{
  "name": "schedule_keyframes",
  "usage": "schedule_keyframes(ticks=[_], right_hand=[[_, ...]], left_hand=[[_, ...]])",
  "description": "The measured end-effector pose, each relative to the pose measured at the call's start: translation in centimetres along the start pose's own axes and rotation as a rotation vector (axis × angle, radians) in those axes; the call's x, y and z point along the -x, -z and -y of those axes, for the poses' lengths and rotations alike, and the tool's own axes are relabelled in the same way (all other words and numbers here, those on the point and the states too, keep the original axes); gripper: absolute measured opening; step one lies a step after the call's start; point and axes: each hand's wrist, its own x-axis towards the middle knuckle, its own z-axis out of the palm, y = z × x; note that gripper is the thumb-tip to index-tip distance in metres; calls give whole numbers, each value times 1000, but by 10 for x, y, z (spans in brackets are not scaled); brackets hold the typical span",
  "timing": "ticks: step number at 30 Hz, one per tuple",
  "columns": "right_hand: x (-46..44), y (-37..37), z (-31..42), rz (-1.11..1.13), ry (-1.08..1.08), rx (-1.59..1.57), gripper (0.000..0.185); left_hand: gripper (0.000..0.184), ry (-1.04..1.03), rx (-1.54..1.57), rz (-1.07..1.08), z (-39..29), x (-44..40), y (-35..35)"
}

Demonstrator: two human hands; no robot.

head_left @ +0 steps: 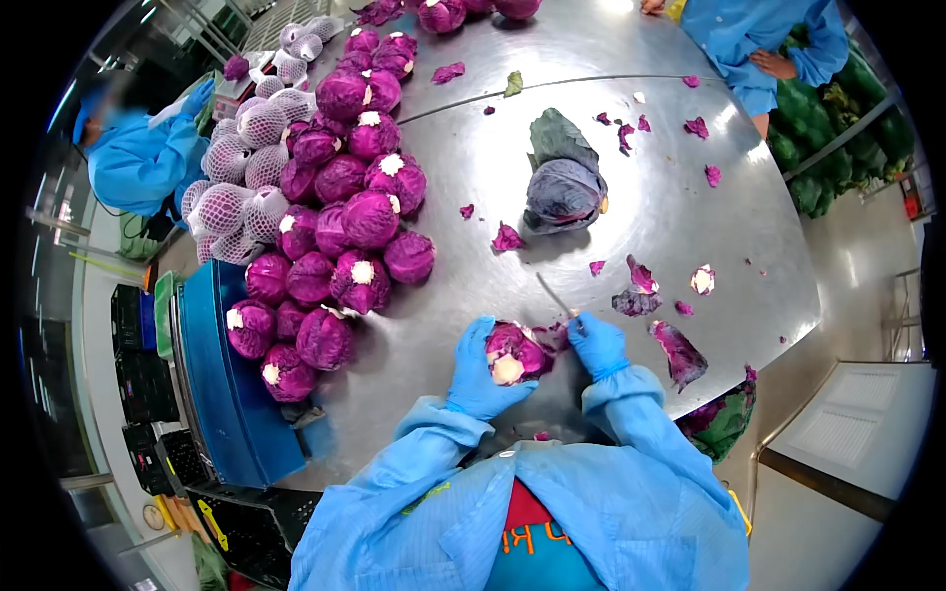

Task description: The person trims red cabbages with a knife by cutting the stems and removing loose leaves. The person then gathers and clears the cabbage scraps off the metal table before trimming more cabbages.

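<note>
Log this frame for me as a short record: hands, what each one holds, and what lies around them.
left hand: gloved left hand gripping a purple cabbage
right hand: gloved right hand holding a knife
surface: metal table
ahead: darker cabbage with outer leaves
left side: heap of purple cabbages; netted cabbages beyond
right side: loose leaves
others: two people in blue, at upper left and upper right
</note>
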Motion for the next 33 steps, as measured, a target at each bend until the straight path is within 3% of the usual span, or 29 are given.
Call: schedule_keyframes(ticks=[1, 4, 7, 9, 10, 13, 16, 19, 20, 24, 26, 29, 33], right_hand=[[-10, 3, -4, -5, -31, 130, 25], [-17, 19, -3, -76, -126, -87, 34], [-10, 32, 33, 165, -27, -521, 50], [-6, 44, 62, 556, -129, -753, 62], [-9, 32, 59, 544, 21, -705, 61], [-14, 32, 57, 636, -143, -933, 52], [-12, 37, 56, 564, 63, -641, 35], [5, 39, 73, 205, 341, -201, 23], [10, 34, 76, 110, 302, -210, 17], [-6, 26, 46, -5, 27, -350, 19], [-12, 5, 1, 34, -78, -117, 20], [-1, 4, -28, -78, -111, -126, 22], [-33, 44, -13, -195, -137, -223, 48]], left_hand=[[109, 8, 74, 2, 7, 1, 2], [112, 69, 213, 16, 16, 12, 9], [111, 47, 191, 41, 17, 8, 9], [107, -48, 32, 84, 5, -1, 14], [105, -91, -50, 105, 1, -4, 16], [100, -22, -35, 146, -3, -7, 16], [105, -45, -65, 177, -5, -8, 16], [106, -86, -26, 184, 6, -6, 13], [105, -107, -10, 179, 10, -6, 13], [108, -116, 134, 183, 20, 1, 30], [112, -106, 328, 168, 43, 9, 33], [116, 73, 536, 38, 65, 27, 22], [120, 150, 341, -5, 62, 16, 18]])
